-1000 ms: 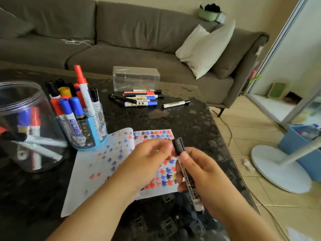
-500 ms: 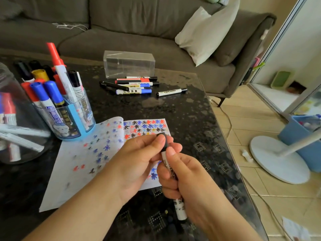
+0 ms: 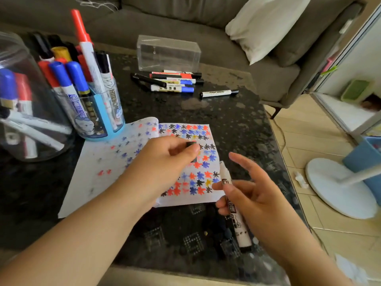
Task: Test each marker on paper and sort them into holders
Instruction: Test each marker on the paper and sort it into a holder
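- Now the left hand pinches the black cap between thumb and curled fingers, above the paper; the cap is off the marker.
- Right hand holds the marker between thumb and lower fingers; its forefinger sticks out straight and free.
- Marker's long axis runs from the bare tip, up and slightly left over the paper's right edge, back down toward the person; the tip lies just beside the nearest stars, so this hand is nearer to the mark-making spot.
- Likely next: tip down onto a blank patch; the blue holder and jar sit well apart, far left.
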